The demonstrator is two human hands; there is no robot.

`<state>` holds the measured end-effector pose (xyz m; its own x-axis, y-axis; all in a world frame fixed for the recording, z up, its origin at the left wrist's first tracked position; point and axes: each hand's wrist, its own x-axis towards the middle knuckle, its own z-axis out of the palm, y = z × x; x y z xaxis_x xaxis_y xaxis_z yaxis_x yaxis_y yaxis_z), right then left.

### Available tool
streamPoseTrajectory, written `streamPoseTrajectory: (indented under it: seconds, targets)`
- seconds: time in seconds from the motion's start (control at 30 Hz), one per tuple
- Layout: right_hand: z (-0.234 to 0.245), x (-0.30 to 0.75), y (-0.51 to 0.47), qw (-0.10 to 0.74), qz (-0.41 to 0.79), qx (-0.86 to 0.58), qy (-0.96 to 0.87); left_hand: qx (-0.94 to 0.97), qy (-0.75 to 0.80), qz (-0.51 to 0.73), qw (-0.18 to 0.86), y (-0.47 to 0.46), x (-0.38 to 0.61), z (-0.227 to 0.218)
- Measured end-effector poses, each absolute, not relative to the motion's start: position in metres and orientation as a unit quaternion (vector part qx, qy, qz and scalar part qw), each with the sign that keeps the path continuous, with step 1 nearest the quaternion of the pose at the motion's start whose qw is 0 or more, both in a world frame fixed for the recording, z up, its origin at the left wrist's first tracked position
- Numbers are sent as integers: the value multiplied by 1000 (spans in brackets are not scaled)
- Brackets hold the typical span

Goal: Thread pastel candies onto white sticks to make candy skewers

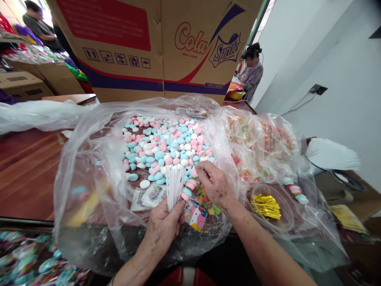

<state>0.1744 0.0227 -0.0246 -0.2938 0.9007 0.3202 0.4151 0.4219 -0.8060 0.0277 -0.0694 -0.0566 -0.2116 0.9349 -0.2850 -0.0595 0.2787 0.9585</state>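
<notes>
My left hand is closed around a bundle of white sticks, fanned upward. My right hand pinches a pink candy disc at the tip of a stick that carries a short stack of pink and blue discs. Both hands are over a large open clear plastic bag holding a heap of pink, blue and white candy discs. Small printed packets and a colourful card lie in the bag just under my hands.
A big cardboard box stands behind the bag. To the right lie another bag of mixed sweets, a clear bowl with gold twist ties, a finished candy stick and a stack of white sticks. People work at the back.
</notes>
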Motion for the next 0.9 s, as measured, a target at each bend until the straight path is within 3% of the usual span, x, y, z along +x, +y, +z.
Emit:
streamPoseTrajectory:
  seconds: [0.2,0.3,0.5,0.9]
  targets:
    - [-18,182,25,341,275,-441,-783,373,610,481,507,-71,27,-58]
    - [-22,184,28,362,352,-469,-725,390,611,477,497,-73,27,-60]
    - [-33,183,36,481,621,-428,-447,398,602,474,503,-74,26,-68]
    - [-30,188,35,444,686,-398,-417,412,620,456,487,-73,25,-69]
